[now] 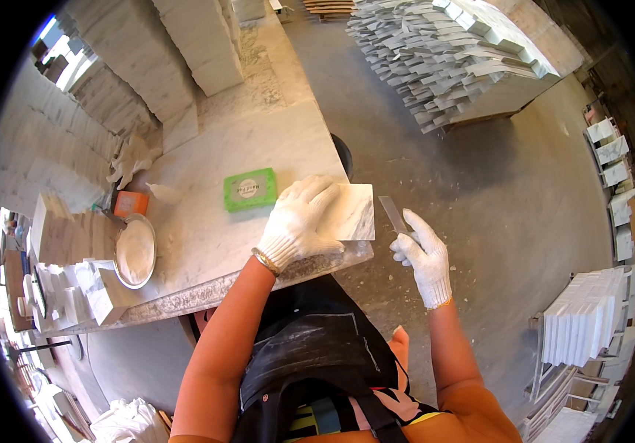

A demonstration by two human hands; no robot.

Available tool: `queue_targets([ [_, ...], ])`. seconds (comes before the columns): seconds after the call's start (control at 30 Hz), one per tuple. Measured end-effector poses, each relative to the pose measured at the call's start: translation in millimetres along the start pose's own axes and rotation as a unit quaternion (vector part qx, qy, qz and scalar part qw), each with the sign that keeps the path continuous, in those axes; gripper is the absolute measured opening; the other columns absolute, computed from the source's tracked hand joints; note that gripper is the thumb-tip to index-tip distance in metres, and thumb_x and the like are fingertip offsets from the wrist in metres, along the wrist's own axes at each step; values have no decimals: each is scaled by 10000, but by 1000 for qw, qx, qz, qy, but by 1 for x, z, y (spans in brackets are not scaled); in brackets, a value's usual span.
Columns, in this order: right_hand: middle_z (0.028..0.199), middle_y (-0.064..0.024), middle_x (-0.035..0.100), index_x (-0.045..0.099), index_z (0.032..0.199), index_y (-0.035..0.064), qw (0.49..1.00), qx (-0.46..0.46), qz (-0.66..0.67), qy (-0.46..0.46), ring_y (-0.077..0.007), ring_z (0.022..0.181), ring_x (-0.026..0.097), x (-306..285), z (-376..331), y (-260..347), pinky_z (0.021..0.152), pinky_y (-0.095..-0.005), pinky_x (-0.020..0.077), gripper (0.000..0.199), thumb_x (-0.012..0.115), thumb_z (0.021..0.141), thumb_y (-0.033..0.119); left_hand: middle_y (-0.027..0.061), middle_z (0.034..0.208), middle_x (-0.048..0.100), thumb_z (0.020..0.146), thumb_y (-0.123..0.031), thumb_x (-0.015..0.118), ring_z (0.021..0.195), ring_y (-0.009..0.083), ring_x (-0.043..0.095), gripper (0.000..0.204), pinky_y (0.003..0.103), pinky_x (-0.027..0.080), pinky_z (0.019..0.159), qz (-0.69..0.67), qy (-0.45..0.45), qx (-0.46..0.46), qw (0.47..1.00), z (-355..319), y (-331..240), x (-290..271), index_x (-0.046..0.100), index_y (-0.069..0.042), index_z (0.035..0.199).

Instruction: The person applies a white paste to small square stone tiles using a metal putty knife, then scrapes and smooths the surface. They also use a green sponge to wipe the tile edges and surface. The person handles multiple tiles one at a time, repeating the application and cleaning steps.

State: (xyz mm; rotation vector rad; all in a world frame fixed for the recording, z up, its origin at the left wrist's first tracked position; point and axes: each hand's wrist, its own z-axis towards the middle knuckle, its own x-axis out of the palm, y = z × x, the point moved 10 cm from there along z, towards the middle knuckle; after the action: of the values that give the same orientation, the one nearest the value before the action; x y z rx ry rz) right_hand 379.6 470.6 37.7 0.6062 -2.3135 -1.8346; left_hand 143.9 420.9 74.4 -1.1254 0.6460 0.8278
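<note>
My left hand, in a white knit glove, lies over a white marble tile with grey veins. Its fingers and thumb hold the tile at the corner of the worktable, and one end of the tile juts past the edge. To the right, my gloved right hand is closed around a flat, grey, blade-like strip. The strip points up and away, beside the tile's free end and apart from it. Its lower end is hidden in my fingers. A green rectangular pad lies on the table left of my left hand.
The pale stone worktable bears a metal bowl of whitish matter, an orange box, a crumpled glove and tall tile stacks. Across the floor stands a large pile of marble strips. More tiles stand on a rack at right.
</note>
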Motion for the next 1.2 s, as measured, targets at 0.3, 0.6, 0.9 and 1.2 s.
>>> queue_targets([
  [0.3, 995, -119, 746, 533, 1476, 29, 999, -32, 10, -13, -112, 791, 662, 4, -8, 0, 730, -261, 548, 539, 655, 958, 115, 161, 1432, 540, 555, -414, 891, 1350, 375, 482, 921, 497, 405, 1104, 45, -8, 20, 999, -1, -8, -2, 579, -44, 1338],
  [0.6, 924, -101, 753, 524, 1502, 96, 987, -9, -158, -30, -134, 743, 682, 12, 0, -28, 731, -297, 563, 605, 633, 907, 129, 196, 1431, 526, 540, -504, 898, 1393, 424, 428, 1063, 535, 357, 1146, 117, 56, -15, 991, 17, -38, 14, 518, -41, 1419],
  [0.9, 833, -54, 682, 566, 1472, 113, 990, -60, -130, 1, -80, 690, 608, 21, -15, 6, 653, -265, 542, 528, 611, 946, 90, 185, 1232, 623, 635, -460, 849, 1170, 396, 581, 833, 518, 453, 993, 74, 59, -146, 985, 24, -20, -8, 574, -98, 1333],
  [1.2, 978, -160, 747, 583, 1438, 155, 964, -129, -231, 6, -293, 767, 716, 38, -17, -6, 703, -395, 564, 517, 643, 925, 177, 183, 1224, 629, 536, -484, 910, 1162, 410, 578, 954, 516, 452, 989, 100, 32, -143, 984, 16, -19, -12, 572, -93, 1338],
])
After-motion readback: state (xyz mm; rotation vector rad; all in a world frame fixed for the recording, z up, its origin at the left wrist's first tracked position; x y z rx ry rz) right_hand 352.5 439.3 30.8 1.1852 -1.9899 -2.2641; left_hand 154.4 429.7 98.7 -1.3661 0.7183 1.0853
